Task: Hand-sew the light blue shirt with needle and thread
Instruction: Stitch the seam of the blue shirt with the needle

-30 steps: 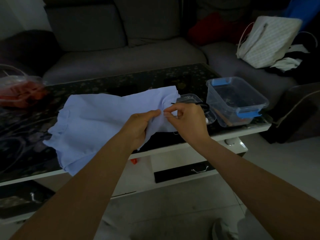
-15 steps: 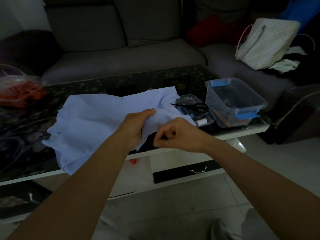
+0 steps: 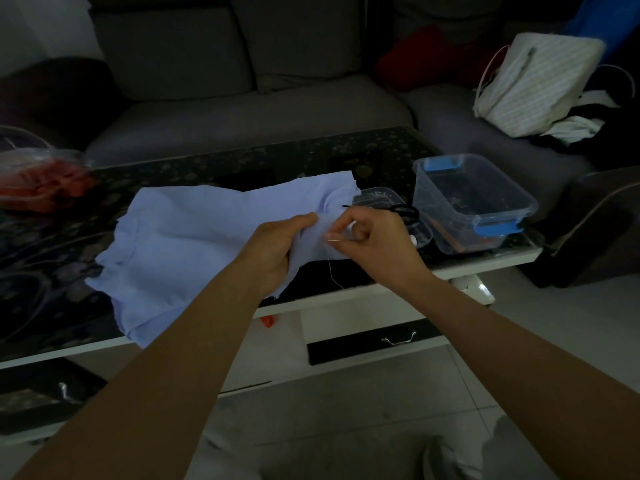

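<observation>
The light blue shirt [image 3: 194,244] lies spread over the dark glass coffee table [image 3: 242,164]. My left hand [image 3: 273,251] grips a raised fold of its right part. Right beside it, my right hand [image 3: 377,244] pinches a thin needle [image 3: 334,240] whose tip points left at the fold. A pale thread [image 3: 331,271] hangs down from the cloth under my right hand toward the table edge.
A clear lid tray [image 3: 384,199] holding black scissors [image 3: 403,211] sits just behind my right hand. A clear tub with blue latches [image 3: 474,202] stands at the table's right end. A bag with something red [image 3: 38,181] is at the far left. A grey sofa and striped bag [image 3: 533,84] lie behind.
My right hand dropped low toward me, then rose again to the fold with the needle pointed at the cloth. My left hand kept its grip on the shirt.
</observation>
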Tool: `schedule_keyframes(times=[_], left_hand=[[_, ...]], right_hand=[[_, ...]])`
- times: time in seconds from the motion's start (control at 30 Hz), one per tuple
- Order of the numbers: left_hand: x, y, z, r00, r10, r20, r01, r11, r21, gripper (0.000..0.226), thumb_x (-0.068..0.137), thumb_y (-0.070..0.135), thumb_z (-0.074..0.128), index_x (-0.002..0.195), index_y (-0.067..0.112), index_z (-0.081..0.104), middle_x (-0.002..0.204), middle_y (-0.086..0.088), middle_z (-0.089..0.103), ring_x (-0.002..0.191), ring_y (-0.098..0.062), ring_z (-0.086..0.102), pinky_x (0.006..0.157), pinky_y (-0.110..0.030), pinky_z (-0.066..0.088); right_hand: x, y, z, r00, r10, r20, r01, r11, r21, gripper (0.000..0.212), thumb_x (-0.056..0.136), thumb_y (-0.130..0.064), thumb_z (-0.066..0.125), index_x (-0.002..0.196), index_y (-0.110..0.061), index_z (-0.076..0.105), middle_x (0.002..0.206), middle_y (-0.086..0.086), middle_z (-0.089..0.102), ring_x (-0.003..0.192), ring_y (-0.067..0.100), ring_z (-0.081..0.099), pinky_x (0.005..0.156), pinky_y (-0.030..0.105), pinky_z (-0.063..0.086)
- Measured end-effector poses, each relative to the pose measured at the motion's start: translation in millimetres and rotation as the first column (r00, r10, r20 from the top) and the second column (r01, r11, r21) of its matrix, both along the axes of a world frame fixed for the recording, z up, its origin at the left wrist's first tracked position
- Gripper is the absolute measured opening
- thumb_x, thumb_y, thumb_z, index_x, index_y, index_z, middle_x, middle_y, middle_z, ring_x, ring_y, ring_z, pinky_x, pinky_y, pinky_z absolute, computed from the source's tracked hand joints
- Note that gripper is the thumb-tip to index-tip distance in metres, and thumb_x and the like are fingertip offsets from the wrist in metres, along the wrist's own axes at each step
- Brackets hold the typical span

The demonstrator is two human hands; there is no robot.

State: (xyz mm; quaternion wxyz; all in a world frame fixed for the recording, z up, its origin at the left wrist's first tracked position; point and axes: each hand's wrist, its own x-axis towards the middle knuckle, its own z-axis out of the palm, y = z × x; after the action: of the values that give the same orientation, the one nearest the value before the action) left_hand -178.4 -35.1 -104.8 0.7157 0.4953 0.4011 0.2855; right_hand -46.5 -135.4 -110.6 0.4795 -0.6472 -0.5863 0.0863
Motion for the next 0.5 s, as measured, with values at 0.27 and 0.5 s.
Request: schedule_keyframes(times=[0.27, 0.5], left_hand=[[1.1, -5.9, 0.0, 0.996, -0.086, 0.007, 0.085, 0.995, 0.05, 0.029, 0.093, 0.017, 0.056, 0.116, 0.0, 0.064, 0.118, -0.017, 0.065, 0.115, -0.028, 0.059, 0.109, -0.04, 0.04], [1.1, -1.5, -2.6, 0.999, -0.041, -0.001, 0.041, 0.999, 0.034, 0.031, 0.092, 0.018, 0.059, 0.114, -0.002, 0.064, 0.116, -0.018, 0.066, 0.112, -0.028, 0.06, 0.106, -0.038, 0.043]], right_hand=[[-3.3, 5.4, -6.1, 0.972, -0.165, 0.169, 0.148, 0.983, 0.105, 0.029, 0.079, -0.042, 0.075, 0.091, -0.018, 0.065, 0.053, -0.018, 0.038, 0.048, -0.001, 0.04, 0.056, 0.027, 0.047], [-0.6, 6.9, -5.6, 0.971, -0.064, 0.23, 0.031, 0.989, 0.144, 0.008, 0.084, -0.022, 0.066, 0.084, -0.015, 0.07, 0.049, -0.023, 0.033, 0.043, -0.004, 0.038, 0.056, 0.022, 0.042]])
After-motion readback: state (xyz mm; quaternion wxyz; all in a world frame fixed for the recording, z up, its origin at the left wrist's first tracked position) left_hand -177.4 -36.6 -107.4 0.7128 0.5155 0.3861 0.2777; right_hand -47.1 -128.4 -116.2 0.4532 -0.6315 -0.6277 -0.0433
